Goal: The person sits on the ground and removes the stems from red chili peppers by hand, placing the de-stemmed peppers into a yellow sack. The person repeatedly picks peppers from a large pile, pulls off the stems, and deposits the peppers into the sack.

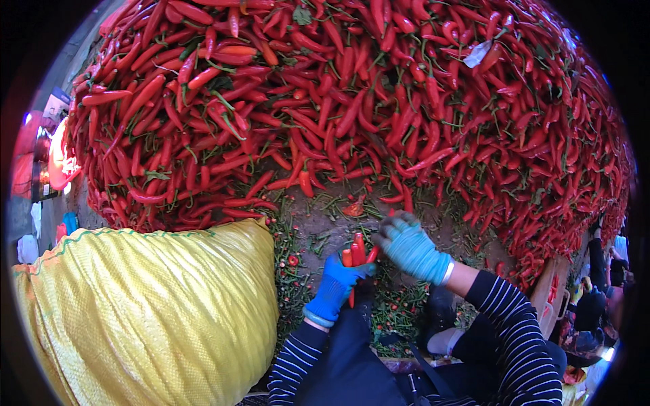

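My left hand [339, 284], in a blue knit glove, is closed around several red chili peppers [358, 248]. Their cut-looking ends point up and away from me, and one pepper hangs below the palm. Close by on the right is my right hand [412, 248], in a pale teal glove with dark fingertips. Its fingers are curled and partly blurred, so what they grip is hidden. One red pepper [373, 254] lies between the two hands, near the left thumb. Beyond both hands rises a large heap of red chili peppers [345, 111] with green stems.
A full yellow woven sack [152, 309] stands at the left. Green stems and pepper scraps [398, 309] litter the ground [325, 223] around my legs. On the right, a wooden board [551, 299] borders the heap, with another person [591, 304] beyond it.
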The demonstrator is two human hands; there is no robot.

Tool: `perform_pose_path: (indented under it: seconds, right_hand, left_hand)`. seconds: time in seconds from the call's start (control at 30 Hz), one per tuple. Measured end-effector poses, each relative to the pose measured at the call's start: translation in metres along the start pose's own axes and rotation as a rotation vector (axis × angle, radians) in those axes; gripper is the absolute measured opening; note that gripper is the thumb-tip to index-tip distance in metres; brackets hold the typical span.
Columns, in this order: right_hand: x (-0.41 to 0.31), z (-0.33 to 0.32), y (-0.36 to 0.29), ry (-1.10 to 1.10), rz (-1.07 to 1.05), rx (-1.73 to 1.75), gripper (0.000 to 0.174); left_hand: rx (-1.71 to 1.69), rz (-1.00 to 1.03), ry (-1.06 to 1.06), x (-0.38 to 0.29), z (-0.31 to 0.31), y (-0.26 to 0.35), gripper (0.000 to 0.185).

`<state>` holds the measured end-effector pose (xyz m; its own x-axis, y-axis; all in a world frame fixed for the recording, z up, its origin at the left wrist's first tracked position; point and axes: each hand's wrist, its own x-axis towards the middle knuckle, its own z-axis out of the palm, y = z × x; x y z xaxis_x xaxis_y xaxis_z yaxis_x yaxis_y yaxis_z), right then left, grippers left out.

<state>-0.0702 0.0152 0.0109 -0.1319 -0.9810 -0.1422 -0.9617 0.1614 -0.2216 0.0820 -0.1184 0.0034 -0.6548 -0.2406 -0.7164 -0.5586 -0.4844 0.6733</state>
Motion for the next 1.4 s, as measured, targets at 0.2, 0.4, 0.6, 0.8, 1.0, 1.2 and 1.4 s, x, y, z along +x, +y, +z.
perform_pose_path:
  seconds: [0.2,0.4,0.6,0.8,1.0,1.2,1.4]
  right_hand:
    - [-0.027,-0.010,0.017,-0.266,-0.038,0.228,0.051]
    - [-0.025,-0.016,-0.003,-0.383,0.064,0.214,0.030]
    - [-0.055,-0.002,0.011,-0.203,0.467,0.492,0.031]
    - [-0.090,0.022,0.004,-0.520,0.584,0.170,0.023]
    - [-0.076,0.044,0.028,-0.360,0.441,-0.083,0.020]
    - [-0.079,0.017,0.028,-0.269,0.148,0.020,0.020]
    - [-0.077,-0.009,0.027,-0.217,0.391,0.554,0.030]
  left_hand:
    - [-0.109,-0.064,-0.161,-0.007,-0.004,-0.022,0.024]
    - [0.285,0.087,-0.154,0.002,0.015,-0.043,0.032]
    - [-0.037,-0.144,-0.126,-0.001,0.016,-0.039,0.034]
    - [-0.207,-0.067,-0.147,-0.001,0.003,-0.033,0.032]
    - [0.135,0.066,-0.084,-0.002,0.017,-0.025,0.038]
    - [1.064,0.869,-0.014,0.028,0.056,-0.022,0.051]
    - [0.510,0.385,-0.216,0.038,0.061,-0.036,0.050]
